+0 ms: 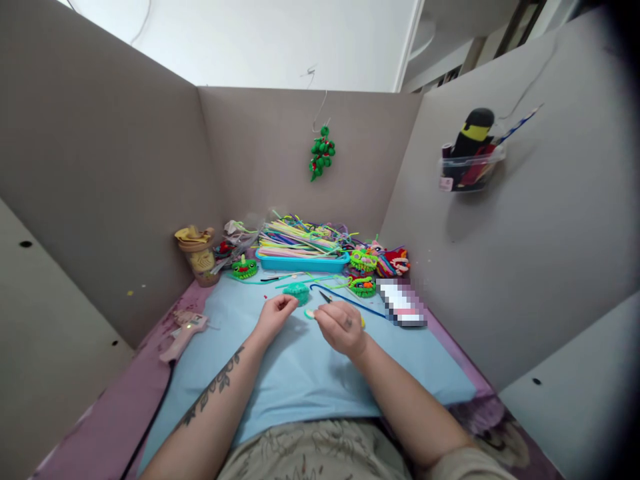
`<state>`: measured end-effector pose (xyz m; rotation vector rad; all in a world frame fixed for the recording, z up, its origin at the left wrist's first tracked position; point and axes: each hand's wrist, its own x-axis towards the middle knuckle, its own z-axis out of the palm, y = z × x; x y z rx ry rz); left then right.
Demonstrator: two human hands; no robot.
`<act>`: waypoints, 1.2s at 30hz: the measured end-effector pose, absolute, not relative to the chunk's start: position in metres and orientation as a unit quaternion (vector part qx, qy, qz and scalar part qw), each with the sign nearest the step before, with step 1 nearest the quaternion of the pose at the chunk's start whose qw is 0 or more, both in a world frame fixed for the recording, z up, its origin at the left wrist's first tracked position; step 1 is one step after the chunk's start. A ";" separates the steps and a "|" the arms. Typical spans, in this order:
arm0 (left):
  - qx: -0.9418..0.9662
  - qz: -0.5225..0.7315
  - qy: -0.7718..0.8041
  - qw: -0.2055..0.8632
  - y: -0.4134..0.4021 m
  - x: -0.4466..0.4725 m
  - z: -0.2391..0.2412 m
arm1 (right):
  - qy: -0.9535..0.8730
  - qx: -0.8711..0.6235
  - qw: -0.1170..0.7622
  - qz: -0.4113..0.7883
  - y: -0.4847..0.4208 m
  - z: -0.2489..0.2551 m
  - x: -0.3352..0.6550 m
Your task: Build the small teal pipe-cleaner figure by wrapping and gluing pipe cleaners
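My left hand (278, 316) is closed in a pinch, its fingertips just in front of a teal fuzzy pipe-cleaner piece (298, 293). Whatever is between those fingers is too small to make out. My right hand (343, 328) is closed too, with a small pale piece edged in teal (309, 314) at its fingertips. Behind the right hand a dark pointed blade (325, 297) sticks out, and a bit of yellow (363, 323) shows on the other side. The hand hides the part between, so I cannot tell whether it grips that tool.
A blue tray (305, 265) heaped with pipe cleaners stands at the back. Fuzzy green figures (245, 268) and a phone (401, 303) lie around the blue cloth (300, 393). A pink glue gun (185, 335) with a cord rests left, near a cup (199, 262). Grey panels surround three sides.
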<state>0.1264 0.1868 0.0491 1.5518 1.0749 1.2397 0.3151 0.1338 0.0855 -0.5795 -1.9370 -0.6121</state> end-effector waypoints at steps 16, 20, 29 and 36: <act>0.607 0.485 0.448 0.443 0.183 0.130 0.053 | -0.853 -0.093 0.411 -0.308 0.096 0.153 0.351; 0.609 0.487 0.449 0.437 0.185 0.129 0.051 | -0.835 -0.217 0.501 -0.073 0.120 0.130 0.326; 0.566 0.518 0.508 0.393 0.192 0.123 0.045 | -0.611 -0.457 0.447 0.466 0.205 0.043 0.299; 0.567 0.522 0.509 0.383 0.193 0.124 0.043 | -0.611 -0.458 0.460 0.454 0.210 0.035 0.299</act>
